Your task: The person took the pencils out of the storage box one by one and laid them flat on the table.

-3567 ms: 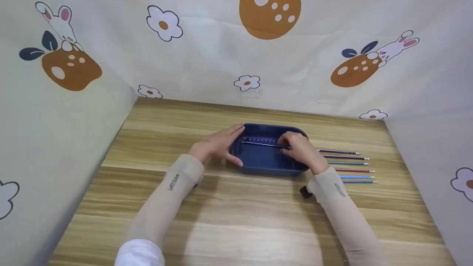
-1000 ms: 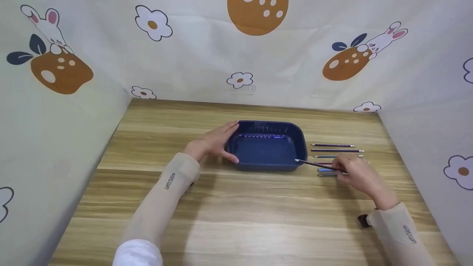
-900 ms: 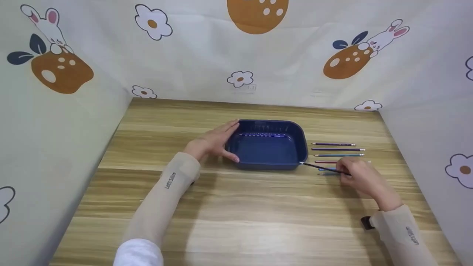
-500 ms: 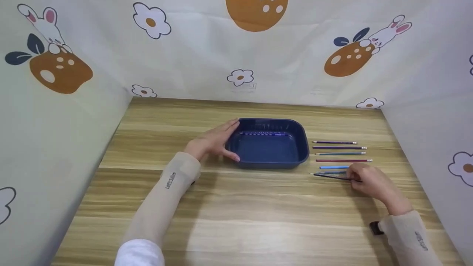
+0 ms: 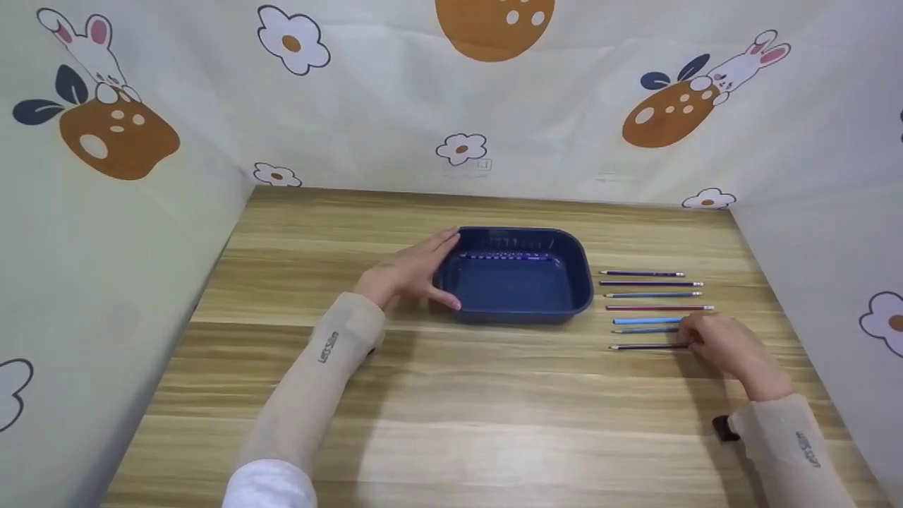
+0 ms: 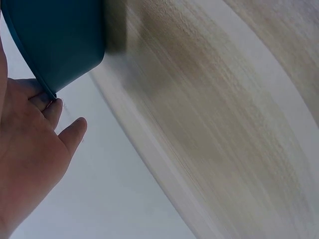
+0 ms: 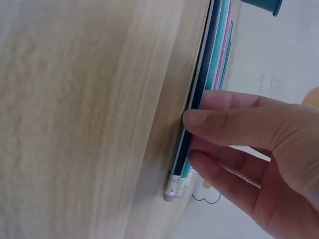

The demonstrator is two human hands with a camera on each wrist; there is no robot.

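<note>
My left hand (image 5: 416, 271) rests against the left end of a dark blue rectangular container (image 5: 522, 316), thumb and fingers spread apart along its outside. In the left wrist view, fingertips (image 6: 54, 112) touch the container's rim (image 6: 37, 74). Inside, purple patterned pencils (image 5: 504, 257) lie along the back wall; their exact number is unclear. At the right, my right hand (image 5: 730, 349) pinches a dark pencil (image 5: 645, 346) low at the table. The right wrist view shows the thumb on this pencil (image 7: 203, 69) near its white eraser end; the fingers are behind it.
Several other pencils lie roughly parallel right of the container, among them a red pencil (image 5: 659, 307), a light blue one (image 5: 645, 321) and a purple one (image 5: 649, 283). The wooden table (image 5: 494, 409) is bounded by patterned cloth walls (image 5: 374, 120).
My right hand has moved from inside the container to the right with a dark pencil, bringing it down to the front of the pencil row. The left hand has stayed at the container.
</note>
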